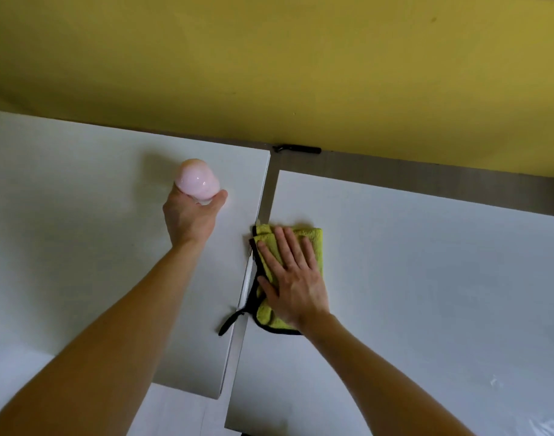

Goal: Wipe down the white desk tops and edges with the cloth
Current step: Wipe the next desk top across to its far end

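Step in hand: wiping the right table [426, 278] top at its left edge. Right hand [293, 278] lies flat, fingers spread, pressing the cloth [313, 240], a folded yellow-green piece with black trim. Left hand [190, 218] grip is clenched around a pink bottle [197, 182] over the left table [80, 199]. Next move likely a stroke along the edge seam

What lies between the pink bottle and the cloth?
In the head view, only bare white desktop and the narrow gap between the two desks separate the pink bottle in the left hand from the cloth.
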`<state>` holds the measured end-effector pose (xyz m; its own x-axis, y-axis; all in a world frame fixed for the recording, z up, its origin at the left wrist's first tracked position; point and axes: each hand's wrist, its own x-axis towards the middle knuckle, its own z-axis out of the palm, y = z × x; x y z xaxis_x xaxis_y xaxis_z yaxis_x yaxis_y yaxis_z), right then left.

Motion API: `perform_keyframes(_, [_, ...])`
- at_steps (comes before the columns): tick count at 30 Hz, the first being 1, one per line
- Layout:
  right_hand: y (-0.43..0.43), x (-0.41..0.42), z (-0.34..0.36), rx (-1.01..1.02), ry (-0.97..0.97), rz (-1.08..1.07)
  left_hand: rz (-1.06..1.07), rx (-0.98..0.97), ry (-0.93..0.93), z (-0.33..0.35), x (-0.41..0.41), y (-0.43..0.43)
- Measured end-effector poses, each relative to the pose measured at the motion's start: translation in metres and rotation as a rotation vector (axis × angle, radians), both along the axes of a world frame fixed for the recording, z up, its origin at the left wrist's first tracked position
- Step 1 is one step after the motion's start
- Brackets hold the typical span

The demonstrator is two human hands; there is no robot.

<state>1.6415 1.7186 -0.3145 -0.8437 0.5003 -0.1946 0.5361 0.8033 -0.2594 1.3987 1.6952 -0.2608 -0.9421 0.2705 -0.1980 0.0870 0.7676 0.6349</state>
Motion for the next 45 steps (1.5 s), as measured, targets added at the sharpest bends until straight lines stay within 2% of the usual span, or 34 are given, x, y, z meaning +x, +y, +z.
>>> perform_keyframes(2, [0.029, -0.005, -0.005, 0.041, -0.010, -0.005, -0.040, 0.026, -0.033, -0.007, -0.006, -0.002])
perform_keyframes(4, [0.073, -0.034, -0.009, 0.101, 0.019, -0.106, -0.100, 0.012, -0.067, -0.016, -0.006, -0.014])
perform_keyframes(8, [0.125, -0.087, -0.012, 0.093, -0.030, -0.265, -0.409, -0.388, -0.006, -0.043, 0.007, -0.059])
perform_keyframes(11, [0.088, -0.074, -0.012, 0.076, 0.043, -0.324, -0.526, -0.464, 0.083, -0.049, 0.012, -0.076])
perform_keyframes(16, [-0.025, -0.008, 0.000, 0.030, -0.026, -0.118, -0.557, -0.586, 0.064, -0.037, 0.014, -0.060])
perform_keyframes(20, [0.039, -0.043, -0.012, 0.093, 0.064, -0.218, -0.566, -0.606, 0.040, -0.031, 0.016, -0.057])
perform_keyframes(24, [0.104, -0.091, -0.016, 0.104, 0.033, -0.353, -0.585, -0.639, 0.039, -0.029, 0.014, -0.055])
perform_keyframes(27, [0.062, -0.069, -0.015, 0.099, 0.097, -0.343, -0.574, -0.631, 0.047, -0.028, 0.015, -0.054])
perform_keyframes(30, [-0.031, -0.018, -0.003, 0.046, 0.059, -0.221, -0.578, -0.622, 0.031, -0.025, 0.017, -0.052])
perform_keyframes(32, [-0.058, 0.006, 0.000, 0.035, 0.031, -0.126, -0.579, -0.631, 0.032, -0.024, 0.017, -0.051])
perform_keyframes(34, [-0.030, 0.003, -0.006, 0.042, 0.040, -0.109, -0.582, -0.629, 0.033, -0.026, 0.016, -0.053])
perform_keyframes(38, [0.066, -0.061, -0.014, 0.098, 0.068, -0.347, -0.610, -0.658, 0.060, -0.032, 0.011, -0.054])
perform_keyframes(41, [0.080, -0.085, -0.014, 0.100, 0.058, -0.389, -0.614, -0.703, 0.044, -0.031, 0.010, -0.051])
perform_keyframes(43, [0.082, -0.060, -0.014, 0.087, 0.079, -0.338, -0.632, -0.735, 0.077, -0.021, 0.016, -0.047])
perform_keyframes(45, [0.097, -0.007, -0.015, 0.095, 0.089, -0.400, -0.695, -0.662, 0.239, -0.007, 0.034, -0.044])
